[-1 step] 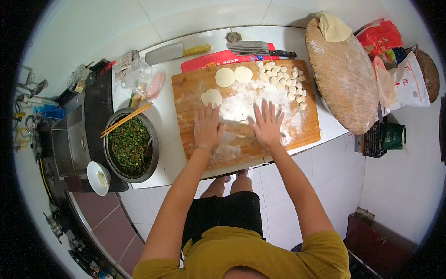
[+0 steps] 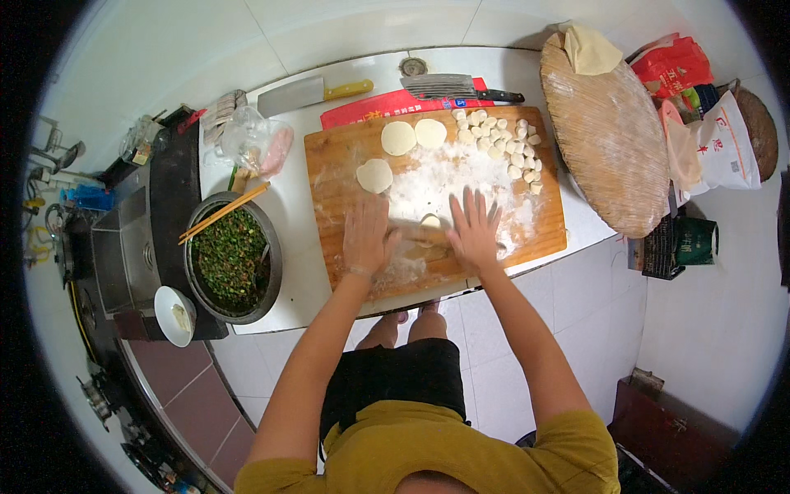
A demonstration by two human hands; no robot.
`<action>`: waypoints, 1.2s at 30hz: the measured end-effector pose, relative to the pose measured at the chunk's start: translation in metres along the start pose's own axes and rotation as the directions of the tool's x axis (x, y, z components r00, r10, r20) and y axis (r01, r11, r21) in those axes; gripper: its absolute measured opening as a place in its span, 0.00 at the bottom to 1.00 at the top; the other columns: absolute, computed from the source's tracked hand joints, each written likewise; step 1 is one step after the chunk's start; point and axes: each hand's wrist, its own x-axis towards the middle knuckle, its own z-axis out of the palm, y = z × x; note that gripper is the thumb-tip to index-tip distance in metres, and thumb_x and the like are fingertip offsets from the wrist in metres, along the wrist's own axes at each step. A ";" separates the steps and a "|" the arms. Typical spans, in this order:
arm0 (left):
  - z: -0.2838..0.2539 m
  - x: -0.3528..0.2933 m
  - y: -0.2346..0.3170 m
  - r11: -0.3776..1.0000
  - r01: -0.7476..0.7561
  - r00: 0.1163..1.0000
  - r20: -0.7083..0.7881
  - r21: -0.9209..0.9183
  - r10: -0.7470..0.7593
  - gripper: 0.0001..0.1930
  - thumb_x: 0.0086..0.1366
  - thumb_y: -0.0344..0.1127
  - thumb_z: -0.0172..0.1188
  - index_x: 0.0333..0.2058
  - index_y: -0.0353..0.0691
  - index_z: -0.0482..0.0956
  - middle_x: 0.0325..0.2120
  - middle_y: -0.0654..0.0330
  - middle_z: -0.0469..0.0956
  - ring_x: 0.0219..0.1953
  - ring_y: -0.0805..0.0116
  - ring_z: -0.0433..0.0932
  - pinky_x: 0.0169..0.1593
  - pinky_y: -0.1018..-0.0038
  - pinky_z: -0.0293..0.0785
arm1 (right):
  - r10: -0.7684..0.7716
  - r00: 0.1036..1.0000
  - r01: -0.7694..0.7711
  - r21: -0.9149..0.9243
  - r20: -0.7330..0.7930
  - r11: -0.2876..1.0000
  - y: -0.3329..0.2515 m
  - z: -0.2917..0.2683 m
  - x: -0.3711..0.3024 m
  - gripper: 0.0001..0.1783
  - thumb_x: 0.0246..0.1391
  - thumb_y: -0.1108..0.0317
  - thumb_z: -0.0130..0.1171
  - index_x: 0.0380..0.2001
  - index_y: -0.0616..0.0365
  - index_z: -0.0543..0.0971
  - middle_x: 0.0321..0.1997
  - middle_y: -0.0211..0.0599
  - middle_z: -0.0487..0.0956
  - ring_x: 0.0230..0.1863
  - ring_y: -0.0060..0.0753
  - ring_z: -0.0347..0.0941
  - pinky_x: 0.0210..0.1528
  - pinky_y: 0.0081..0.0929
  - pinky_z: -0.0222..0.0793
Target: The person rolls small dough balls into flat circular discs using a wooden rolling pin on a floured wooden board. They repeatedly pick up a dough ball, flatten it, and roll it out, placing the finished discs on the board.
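Note:
Both hands lie with fingers stretched over the ends of a wooden rolling pin (image 2: 421, 236) on a floured wooden board (image 2: 329, 222). My left hand (image 2: 368, 235), slightly blurred, is at its left end. My right hand (image 2: 474, 230), fingers spread, is at its right end. A small dough disc (image 2: 429, 221) shows at the pin's far side, partly hidden by it. Three thin round dough wrappers lie farther up the board: one (image 2: 374, 175) just beyond my left fingertips, two (image 2: 399, 138) (image 2: 430, 132) farther back. Several small dough pieces (image 2: 498, 142) sit at the back right, past loose flour (image 2: 448, 169).
A bowl of chopped green filling (image 2: 229, 263) with chopsticks (image 2: 222, 214) across its rim stands left, beside a white bowl (image 2: 175, 316). Behind the board lie a yellow-handled cleaver (image 2: 313, 92) and a black-handled knife (image 2: 461, 89). A floury round woven tray (image 2: 605, 136) is at right.
My hands and the rolling pin have shifted slightly toward me. The left fingertips have come off the nearest wrapper, and more of the dough disc shows beyond the pin.

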 end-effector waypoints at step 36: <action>0.027 -0.034 -0.005 0.978 -0.124 0.992 -0.044 -0.167 0.118 0.36 0.62 0.48 0.53 0.65 0.39 0.55 0.66 0.48 0.54 0.67 0.45 0.52 0.68 0.51 0.46 | -0.038 0.998 0.038 -0.008 0.040 0.999 -0.007 -0.037 -0.018 0.44 0.54 0.41 0.49 0.69 0.43 0.51 0.74 0.43 0.48 0.71 0.60 0.45 0.67 0.67 0.36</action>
